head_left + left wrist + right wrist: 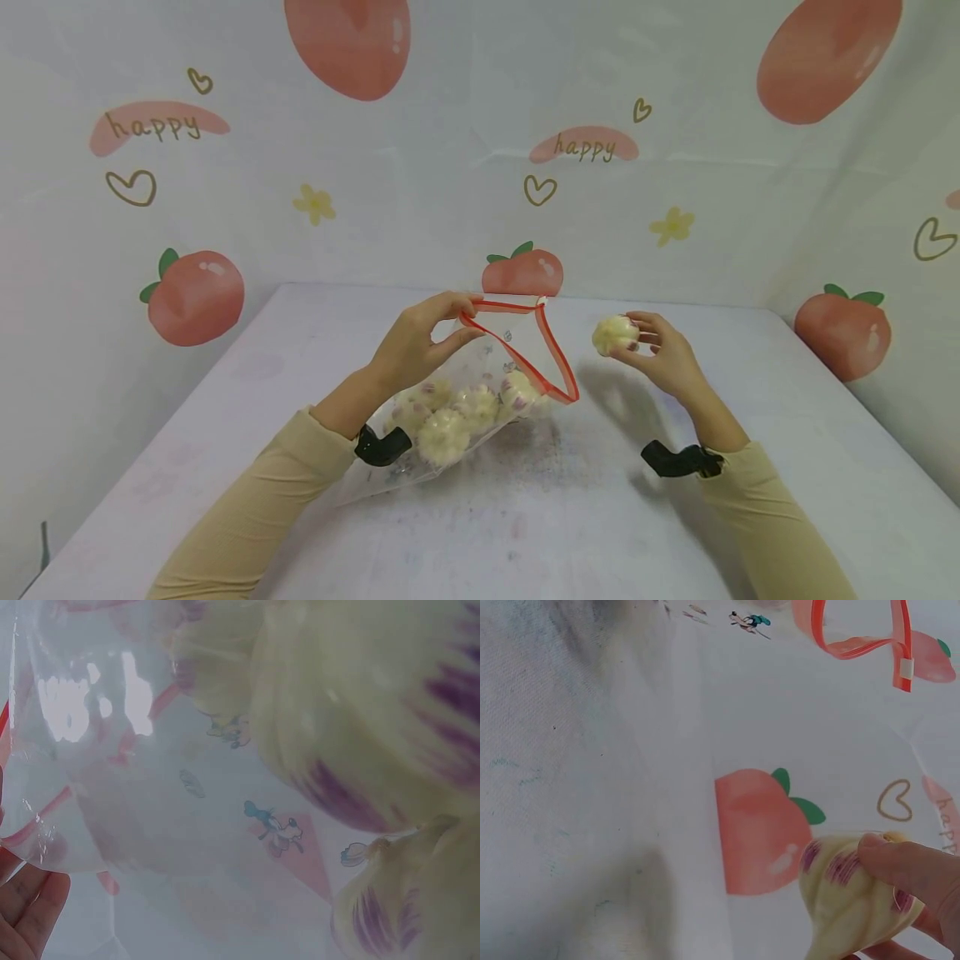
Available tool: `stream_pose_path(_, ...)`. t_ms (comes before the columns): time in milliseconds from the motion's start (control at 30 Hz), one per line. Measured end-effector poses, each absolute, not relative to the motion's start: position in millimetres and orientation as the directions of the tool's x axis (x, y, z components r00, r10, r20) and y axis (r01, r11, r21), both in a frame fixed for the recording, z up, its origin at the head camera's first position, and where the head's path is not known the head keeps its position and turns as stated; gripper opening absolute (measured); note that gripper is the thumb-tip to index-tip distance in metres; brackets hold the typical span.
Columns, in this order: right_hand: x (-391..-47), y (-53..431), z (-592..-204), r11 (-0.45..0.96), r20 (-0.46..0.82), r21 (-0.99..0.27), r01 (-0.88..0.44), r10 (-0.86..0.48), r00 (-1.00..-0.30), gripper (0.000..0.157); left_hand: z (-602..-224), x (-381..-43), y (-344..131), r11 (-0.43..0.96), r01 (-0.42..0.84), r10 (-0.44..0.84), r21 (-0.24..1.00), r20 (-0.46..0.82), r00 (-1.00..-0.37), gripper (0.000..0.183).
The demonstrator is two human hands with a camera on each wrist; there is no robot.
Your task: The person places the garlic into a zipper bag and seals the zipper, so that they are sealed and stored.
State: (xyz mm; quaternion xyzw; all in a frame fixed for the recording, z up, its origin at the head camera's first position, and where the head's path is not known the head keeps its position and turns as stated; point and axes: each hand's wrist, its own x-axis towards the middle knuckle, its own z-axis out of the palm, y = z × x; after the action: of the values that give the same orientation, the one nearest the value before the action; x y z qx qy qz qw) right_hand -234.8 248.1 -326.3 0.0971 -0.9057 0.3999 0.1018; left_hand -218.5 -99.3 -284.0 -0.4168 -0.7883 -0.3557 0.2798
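Observation:
My left hand (420, 340) pinches the red-edged rim of a clear zip bag (498, 346), whose mouth gapes toward the right. Several garlic bulbs (444, 435) with purple streaks lie inside the bag; in the left wrist view some bulbs (330, 712) show large through the plastic. To the right of the mouth, apart from it, my right hand (667, 358) holds a single garlic bulb (615, 335) between thumb and fingers above the table. The right wrist view shows the thumb across this garlic bulb (847, 892), with the bag's red zip edge (855, 649) farther off.
A pale table (525, 517) with faint stains lies under both hands. Behind it hangs a white backdrop (450, 167) printed with peaches, hearts and the word happy. Black straps (678, 460) sit at both wrists. A thin dark object (43, 546) shows at the lower left.

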Motion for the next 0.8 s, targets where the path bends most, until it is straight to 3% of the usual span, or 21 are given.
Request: stream_pose_path(800,-218.5,243.4,-308.8,0.654,0.281,-0.704,-0.277,-0.102,-0.954,0.064,-283.4,-217.3,-99.3,0.410,0.850,0.454,0.331,0.734,-0.505,0.024)
